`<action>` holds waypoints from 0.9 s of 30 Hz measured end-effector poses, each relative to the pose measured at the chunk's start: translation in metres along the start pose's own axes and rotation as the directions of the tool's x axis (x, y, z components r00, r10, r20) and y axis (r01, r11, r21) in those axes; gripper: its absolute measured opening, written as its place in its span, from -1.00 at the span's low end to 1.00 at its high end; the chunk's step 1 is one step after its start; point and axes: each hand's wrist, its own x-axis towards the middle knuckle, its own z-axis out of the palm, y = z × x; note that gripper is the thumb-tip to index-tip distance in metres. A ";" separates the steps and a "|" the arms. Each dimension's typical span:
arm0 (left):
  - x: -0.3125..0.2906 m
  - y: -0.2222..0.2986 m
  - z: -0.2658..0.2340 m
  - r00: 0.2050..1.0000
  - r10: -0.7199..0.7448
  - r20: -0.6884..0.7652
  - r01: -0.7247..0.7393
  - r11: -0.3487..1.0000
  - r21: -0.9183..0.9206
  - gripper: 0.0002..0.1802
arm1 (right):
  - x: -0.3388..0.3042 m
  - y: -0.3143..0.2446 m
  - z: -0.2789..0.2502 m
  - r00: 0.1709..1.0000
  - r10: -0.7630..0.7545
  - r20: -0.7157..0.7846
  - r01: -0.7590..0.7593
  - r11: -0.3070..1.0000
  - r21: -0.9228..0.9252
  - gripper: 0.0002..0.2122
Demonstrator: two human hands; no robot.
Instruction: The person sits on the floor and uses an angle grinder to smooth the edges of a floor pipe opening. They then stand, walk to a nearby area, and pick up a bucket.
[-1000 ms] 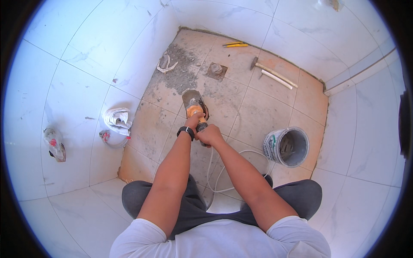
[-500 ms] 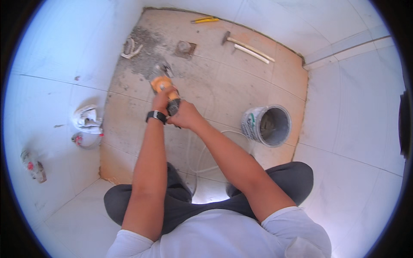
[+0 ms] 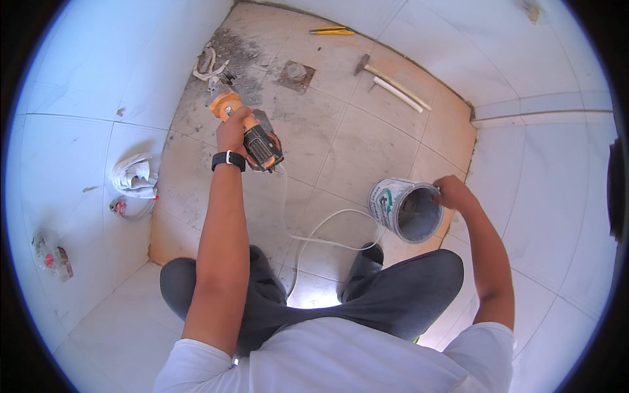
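An orange and black angle grinder (image 3: pixel 263 148) is in my left hand (image 3: pixel 232 133), whose fingers wrap round its orange body. Its head points away toward the grey rubble (image 3: pixel 240 47) by the left wall. On the right, my right hand (image 3: pixel 453 192) is closed on the rim of a bucket (image 3: pixel 385 202) with a printed label. The bucket's mouth faces up and toward me, and its inside looks grey. A pale cord (image 3: pixel 285 206) runs from the grinder's rear end and loops over the tiles between my feet and the bucket.
Beyond the grinder is a square floor recess (image 3: pixel 297 75) with a grey lump. A hammer (image 3: pixel 393 80), a white stick (image 3: pixel 398 94) and a yellow-handled tool (image 3: pixel 333 31) lie at the far side. White cloth (image 3: pixel 134 175) and fittings (image 3: pixel 52 254) sit at the left.
My right hand has let go of the grinder and moved right to grip the bucket's rim. The grinder stays in my left hand. The whole view has shifted slightly.
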 end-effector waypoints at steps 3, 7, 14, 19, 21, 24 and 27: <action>0.004 0.015 -0.009 0.995 -0.003 -0.101 0.003 1.000 -0.001 -0.62 | -0.002 0.012 0.013 0.989 -0.029 -0.147 0.018 0.997 -0.073 -0.73; 0.001 0.041 -0.025 0.977 -0.057 -0.206 0.073 0.995 0.069 -0.60 | 0.011 0.045 -0.008 0.979 0.075 -0.192 -0.067 0.997 0.048 -0.69; -0.018 0.070 -0.054 0.984 -0.030 -0.177 0.073 0.969 0.238 -0.56 | 0.045 0.159 -0.012 0.854 0.462 -0.238 -0.392 0.874 0.288 -0.68; -0.025 0.077 -0.067 0.981 -0.013 -0.193 0.073 0.949 0.307 -0.59 | 0.049 0.188 -0.014 0.594 0.639 -0.489 -0.659 0.735 0.160 -0.51; -0.023 0.074 -0.070 0.983 -0.038 -0.181 0.082 0.966 0.243 -0.58 | 0.043 0.159 -0.036 0.639 0.559 -0.528 -0.587 0.798 0.134 -0.46; -0.014 0.065 -0.075 0.991 -0.034 -0.130 0.067 0.963 0.261 -0.58 | 0.037 0.064 -0.081 0.631 0.373 -0.680 -0.435 0.896 0.088 -0.42; 0.002 0.056 -0.078 0.993 -0.064 -0.095 0.088 0.956 0.278 -0.59 | 0.038 -0.073 -0.112 0.555 -0.121 -0.823 0.136 0.989 -0.053 -0.66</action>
